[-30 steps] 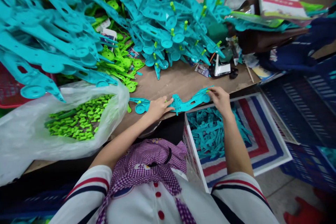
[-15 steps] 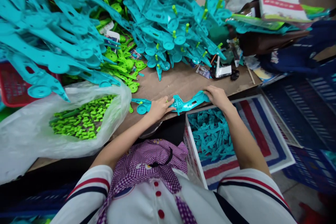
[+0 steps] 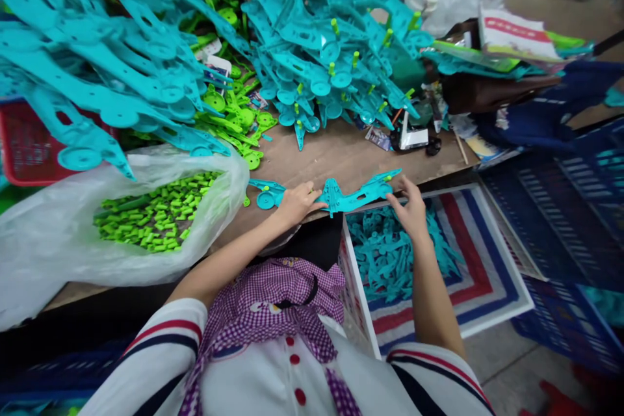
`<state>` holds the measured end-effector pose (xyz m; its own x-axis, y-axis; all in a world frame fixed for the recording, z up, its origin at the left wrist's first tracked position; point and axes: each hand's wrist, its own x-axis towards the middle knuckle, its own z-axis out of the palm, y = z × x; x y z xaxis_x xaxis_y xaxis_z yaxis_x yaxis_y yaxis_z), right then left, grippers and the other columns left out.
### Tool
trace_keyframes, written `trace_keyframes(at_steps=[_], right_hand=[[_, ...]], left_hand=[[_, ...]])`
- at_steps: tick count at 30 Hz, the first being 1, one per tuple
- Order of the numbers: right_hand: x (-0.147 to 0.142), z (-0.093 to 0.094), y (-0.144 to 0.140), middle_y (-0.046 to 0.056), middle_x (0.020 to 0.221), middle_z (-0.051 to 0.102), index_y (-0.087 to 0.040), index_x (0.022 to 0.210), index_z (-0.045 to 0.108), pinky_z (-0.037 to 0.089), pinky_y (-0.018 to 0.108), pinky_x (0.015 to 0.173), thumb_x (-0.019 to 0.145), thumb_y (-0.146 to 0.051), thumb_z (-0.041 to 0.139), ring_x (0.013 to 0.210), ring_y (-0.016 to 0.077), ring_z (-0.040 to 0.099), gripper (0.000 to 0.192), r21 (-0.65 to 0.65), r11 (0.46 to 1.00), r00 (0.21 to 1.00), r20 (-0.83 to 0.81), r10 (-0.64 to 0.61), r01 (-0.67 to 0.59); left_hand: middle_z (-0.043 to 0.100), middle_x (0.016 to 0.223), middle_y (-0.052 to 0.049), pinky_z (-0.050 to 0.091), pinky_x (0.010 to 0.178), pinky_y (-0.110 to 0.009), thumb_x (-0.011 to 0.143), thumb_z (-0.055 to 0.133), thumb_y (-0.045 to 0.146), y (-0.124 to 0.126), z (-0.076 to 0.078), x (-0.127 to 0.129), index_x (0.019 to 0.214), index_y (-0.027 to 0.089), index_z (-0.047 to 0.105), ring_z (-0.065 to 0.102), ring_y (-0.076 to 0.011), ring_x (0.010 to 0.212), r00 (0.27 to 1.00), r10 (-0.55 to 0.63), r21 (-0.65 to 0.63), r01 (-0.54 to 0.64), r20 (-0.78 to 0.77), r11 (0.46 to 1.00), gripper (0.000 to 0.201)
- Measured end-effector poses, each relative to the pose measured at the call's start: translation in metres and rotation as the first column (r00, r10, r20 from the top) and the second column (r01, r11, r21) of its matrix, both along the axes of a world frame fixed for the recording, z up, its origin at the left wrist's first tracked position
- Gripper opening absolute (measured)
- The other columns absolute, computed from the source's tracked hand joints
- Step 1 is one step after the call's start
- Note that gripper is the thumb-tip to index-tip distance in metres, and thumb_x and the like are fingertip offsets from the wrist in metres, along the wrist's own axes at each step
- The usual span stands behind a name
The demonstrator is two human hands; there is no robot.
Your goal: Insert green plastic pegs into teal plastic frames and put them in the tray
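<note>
Our left hand [image 3: 295, 203] lies flat, fingers pressed together on the middle of a long teal plastic part [image 3: 336, 194] at the near edge of the bench [image 3: 331, 156]. Our right hand [image 3: 412, 211] has spread fingers touching the part's right end. Just below sits a striped box [image 3: 487, 273] of teal pieces; to the left, a clear bag [image 3: 58, 253] of green pegs.

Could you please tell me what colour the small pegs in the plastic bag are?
Bright green pegs, seen in the head view.
</note>
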<state>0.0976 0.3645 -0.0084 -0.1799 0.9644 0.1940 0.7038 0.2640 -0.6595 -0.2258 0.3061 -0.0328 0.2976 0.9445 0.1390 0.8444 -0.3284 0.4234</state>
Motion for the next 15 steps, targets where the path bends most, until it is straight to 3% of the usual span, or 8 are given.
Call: trace_keyframes(at_steps=[3, 6, 10, 13, 15], right_hand=[[0.001, 0.001, -0.012, 0.015, 0.125, 0.059, -0.02, 0.129, 0.057, 0.041, 0.053, 0.106, 0.084, -0.049, 0.062, 0.122, 0.0313, 0.053, 0.053, -0.009, 0.996, 0.987, 0.136, 0.09, -0.09], [0.007, 0.015, -0.034, 0.014, 0.118, 0.059, -0.022, 0.133, 0.053, 0.048, 0.052, 0.098, 0.081, -0.047, 0.065, 0.111, 0.0317, 0.058, 0.059, -0.021, 0.999, 0.992, 0.125, 0.034, -0.032], [0.021, 0.03, -0.064, 0.009, 0.104, 0.064, -0.029, 0.127, 0.055, 0.057, 0.051, 0.08, 0.07, -0.047, 0.075, 0.087, 0.0296, 0.067, 0.063, -0.153, 0.976, 0.974, -0.143, -0.177, 0.155], [0.013, 0.032, -0.074, 0.004, 0.086, 0.067, -0.03, 0.115, 0.056, 0.06, 0.053, 0.07, 0.069, -0.047, 0.074, 0.068, 0.027, 0.07, 0.052, -0.28, 0.934, 0.854, -0.406, -0.326, 0.223], [0.003, 0.035, -0.077, 0.004, 0.087, 0.068, -0.031, 0.108, 0.058, 0.059, 0.06, 0.074, 0.067, -0.045, 0.074, 0.075, 0.0307, 0.072, 0.046, -0.275, 0.922, 0.79, -0.483, -0.378, 0.273]], left_hand=[[0.062, 0.092, -0.012, 0.04, 0.062, -0.026, 0.088, 0.049, 0.059, -0.006, 0.002, -0.004, 0.099, 0.017, 0.072, 0.061, -0.0199, 0.086, 0.999, 0.006, 0.021, -0.007, 0.037, 1.0, 0.049], [0.06, 0.087, -0.01, 0.04, 0.06, -0.025, 0.089, 0.047, 0.061, -0.015, 0.015, -0.007, 0.095, 0.017, 0.071, 0.059, -0.0173, 0.08, 0.993, -0.031, 0.059, 0.025, 0.117, 0.998, 0.05], [0.057, 0.079, -0.007, 0.04, 0.061, -0.025, 0.09, 0.048, 0.06, -0.012, 0.052, 0.004, 0.078, 0.018, 0.07, 0.056, -0.0145, 0.073, 0.955, -0.123, 0.142, 0.087, 0.271, 0.986, 0.049], [0.059, 0.081, -0.007, 0.041, 0.062, -0.025, 0.088, 0.051, 0.061, -0.002, 0.081, 0.015, 0.073, 0.018, 0.069, 0.057, -0.0142, 0.071, 0.92, -0.156, 0.186, 0.093, 0.36, 0.978, 0.048], [0.061, 0.081, -0.007, 0.042, 0.061, -0.025, 0.086, 0.054, 0.061, -0.006, 0.096, 0.013, 0.076, 0.019, 0.072, 0.057, -0.0139, 0.069, 0.884, -0.156, 0.19, 0.078, 0.442, 0.979, 0.047]])
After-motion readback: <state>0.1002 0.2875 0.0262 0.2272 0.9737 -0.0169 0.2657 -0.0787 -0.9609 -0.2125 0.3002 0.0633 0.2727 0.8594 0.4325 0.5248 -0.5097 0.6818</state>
